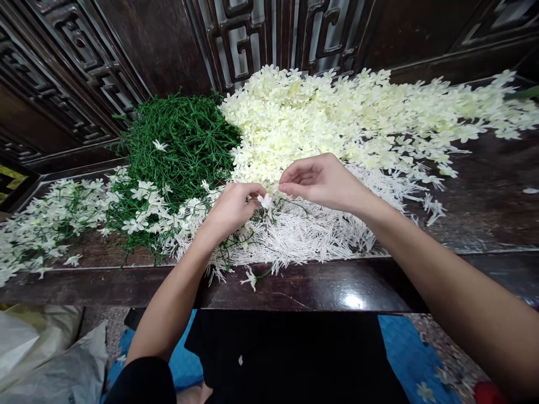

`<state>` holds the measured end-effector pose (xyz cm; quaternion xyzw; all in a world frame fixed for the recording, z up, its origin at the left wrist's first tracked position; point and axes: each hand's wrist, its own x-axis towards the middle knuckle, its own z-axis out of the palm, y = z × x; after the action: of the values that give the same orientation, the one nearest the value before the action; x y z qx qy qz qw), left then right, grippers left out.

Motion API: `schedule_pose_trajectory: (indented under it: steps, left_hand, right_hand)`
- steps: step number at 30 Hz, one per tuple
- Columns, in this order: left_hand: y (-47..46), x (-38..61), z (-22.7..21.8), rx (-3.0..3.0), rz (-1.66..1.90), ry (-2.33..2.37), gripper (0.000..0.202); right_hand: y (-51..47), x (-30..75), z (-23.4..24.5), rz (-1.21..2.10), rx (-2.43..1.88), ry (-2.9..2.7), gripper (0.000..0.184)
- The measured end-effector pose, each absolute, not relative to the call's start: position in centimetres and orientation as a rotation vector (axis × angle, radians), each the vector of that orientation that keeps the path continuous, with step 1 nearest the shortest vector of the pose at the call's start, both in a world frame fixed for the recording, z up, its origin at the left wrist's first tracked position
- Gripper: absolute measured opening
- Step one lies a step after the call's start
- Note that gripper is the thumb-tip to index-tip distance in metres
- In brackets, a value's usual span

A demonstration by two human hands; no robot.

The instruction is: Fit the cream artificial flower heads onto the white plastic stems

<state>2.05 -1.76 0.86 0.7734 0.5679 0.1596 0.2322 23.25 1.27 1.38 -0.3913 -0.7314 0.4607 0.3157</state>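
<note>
My left hand [234, 206] is closed at the fingertips on a small white artificial flower [265, 201], whose petals show beside the thumb. Just to its right, my right hand [316, 180] has thumb and fingers pinched together; whatever is between them, if anything, is too small to make out. Under both hands lies a heap of thin white sticks [311, 233], like stamens. Behind my right hand spreads a big pile of pale yellow-white petals [295, 120]. A mound of green plastic stems [181, 146] rises beyond my left hand.
White flowers on green stems [76, 210] are strewn over the left of the dark wooden bench [475, 207]. One flower [250, 278] lies at the front edge. A carved wooden back [244, 39] stands behind. Pale sacks [63, 365] sit on the floor at left.
</note>
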Motion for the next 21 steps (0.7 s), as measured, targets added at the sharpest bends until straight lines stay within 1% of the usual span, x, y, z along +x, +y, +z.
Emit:
schedule_pose_trajectory:
  steps: [2,7,11,18,21]
  left_hand:
    - [-1.67,1.83,1.03,2.144,0.461,1.556,0.038]
    - [-1.74,1.84,0.95,2.145,0.344,1.475,0.041]
    - [-1.92,2.24,0.81,2.134,0.320,1.517,0.037]
    - [-1.60,2.39,1.49,2.011,0.590,1.515,0.034]
    - [-1.56,2.55,1.76,1.893,0.653,1.483,0.028]
  right_hand:
    - [1.24,23.19,1.34,1.184,-1.075,-1.943,0.011]
    - [1.30,22.94,1.18,1.141,-1.105,-2.019,0.008]
    - [1.38,23.00,0.97,1.140,-1.082,-2.054,0.007]
    - [1.26,23.05,0.96,1.188,-1.056,-2.030,0.005]
    - [1.19,22.94,1.08,1.220,-1.037,-2.001,0.006]
